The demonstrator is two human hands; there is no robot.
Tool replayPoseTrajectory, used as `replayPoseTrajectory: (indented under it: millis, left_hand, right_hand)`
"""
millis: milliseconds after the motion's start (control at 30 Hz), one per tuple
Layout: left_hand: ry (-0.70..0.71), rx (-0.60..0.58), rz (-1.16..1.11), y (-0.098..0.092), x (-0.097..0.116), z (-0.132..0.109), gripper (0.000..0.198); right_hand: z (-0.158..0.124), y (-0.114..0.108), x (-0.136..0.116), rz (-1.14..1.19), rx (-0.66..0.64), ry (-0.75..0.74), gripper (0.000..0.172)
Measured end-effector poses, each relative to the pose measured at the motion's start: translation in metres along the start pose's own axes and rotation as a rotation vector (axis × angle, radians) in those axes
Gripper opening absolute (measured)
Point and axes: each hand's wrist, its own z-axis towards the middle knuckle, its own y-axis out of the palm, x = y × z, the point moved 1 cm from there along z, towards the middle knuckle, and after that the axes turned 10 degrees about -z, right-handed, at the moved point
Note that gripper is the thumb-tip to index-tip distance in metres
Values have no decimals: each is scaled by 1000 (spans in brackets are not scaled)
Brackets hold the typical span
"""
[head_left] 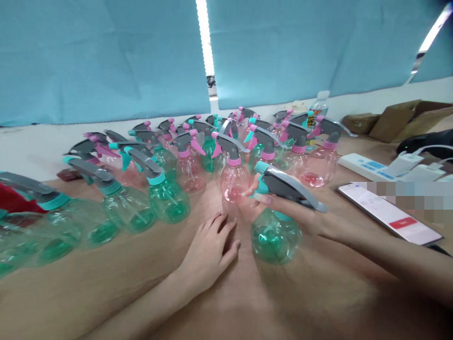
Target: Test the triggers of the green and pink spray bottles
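Several green spray bottles (pixel 172 203), contents unclear | left hand (pixel 210 252) palm-down on table (pixel 148 257), loosely spread, gripping nothing | pink bottle (pixel 235 182) beyond | right hand (pixel 300 215) curled around neck of teal-nozzled bottle (pixel 276 242), before pink ones | power strip (pixel 364 165) | phone (pixel 385 210) | cardboard box (pixel 392 125)

Spray bottles (pixel 170 203) and a phone (pixel 387 213) occupy the table (pixel 141 255).

On the table (pixel 141 293), trigger spray bottles (pixel 235 182) stand behind the person's left hand (pixel 208 252) and out to its left. Another spray bottle (pixel 276 241) is in the right hand (pixel 295 211), left of a smartphone (pixel 382 210); behind that lie a power strip (pixel 364 166) and, farther back, a cardboard box (pixel 391 123).
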Motion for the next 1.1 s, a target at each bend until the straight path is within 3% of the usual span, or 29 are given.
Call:
replayPoseTrajectory:
  millis: [167, 267, 367, 433, 633, 767, 967, 1100]
  left_hand:
    - [7, -8, 3, -1, -1, 0, 39]
    - [7, -27, 2, -3, -1, 1, 41]
    - [7, -40, -1, -4, -1, 3, 41]
    - [7, -44, 2, -5, 0, 3, 40]
    - [-4, -23, 24, -6, 1, -1, 38]
    - [-3, -9, 35, -7, 0, -8, 37]
    - [9, 8, 39, -11, -1, -26, 36]
    - [4, 17, 32, -15, -4, -42, 35]
  right_hand:
    - [7, 3, -11, 85, -12, -21, 26]
    - [6, 0, -21, 39, 43, 30, 30]
    - [2, -7, -28, -66, 9, 120, 29]
    - [-2, -10, -27, -124, -17, 135, 31]
    - [-25, -14, -15, -230, -14, -50, 50]
    - [-44, -16, -6, -343, -49, 20, 63]
    - [-51, -11, -13, -579, 12, 102, 55]
    - [-45, 7, -21, -575, 62, 145, 48]
